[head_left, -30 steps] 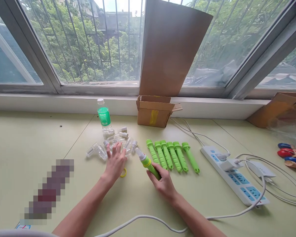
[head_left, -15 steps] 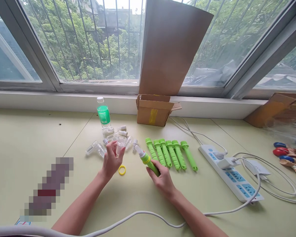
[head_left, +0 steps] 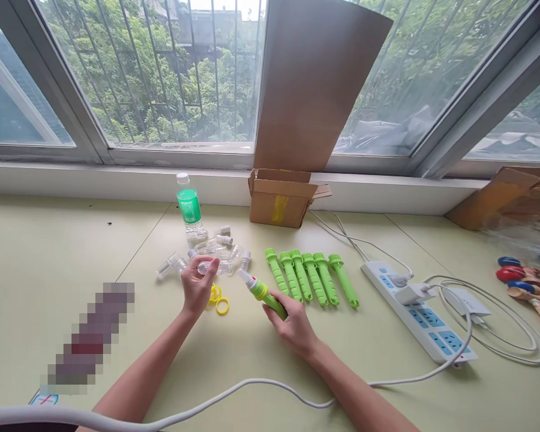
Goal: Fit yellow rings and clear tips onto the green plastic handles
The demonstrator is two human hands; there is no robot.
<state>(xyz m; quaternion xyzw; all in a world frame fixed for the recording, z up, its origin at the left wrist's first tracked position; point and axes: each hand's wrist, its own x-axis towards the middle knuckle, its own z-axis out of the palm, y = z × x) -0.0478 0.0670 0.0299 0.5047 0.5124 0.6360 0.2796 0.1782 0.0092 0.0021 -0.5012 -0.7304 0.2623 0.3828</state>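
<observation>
My right hand [head_left: 296, 324] is closed around a green plastic tube [head_left: 275, 307] with a yellow ring near its top. A white and clear tip [head_left: 246, 278] points up and left from that tube. In my left hand [head_left: 199, 288] I pinch a clear ribbed plastic piece [head_left: 220, 267], turned on its side and apart from the tube. Below it on the table lie yellow rings [head_left: 222, 306]. Behind my left hand is a pile of clear plastic pieces [head_left: 211, 247], some with whitish ends. Several more green tubes [head_left: 315, 279] lie in a row beyond my right hand.
A water bottle [head_left: 189, 207] and an open cardboard box [head_left: 279, 201] stand near the window. To the right is a white power strip [head_left: 420, 315] with plugs. A white cable [head_left: 252, 384] crosses in front, over my arms' area. Painted wooden items [head_left: 519, 282] lie far right.
My left hand has tipped the clear piece from upright to sideways, and more yellow rings show beneath it. My right hand has shifted slightly left with the green tube.
</observation>
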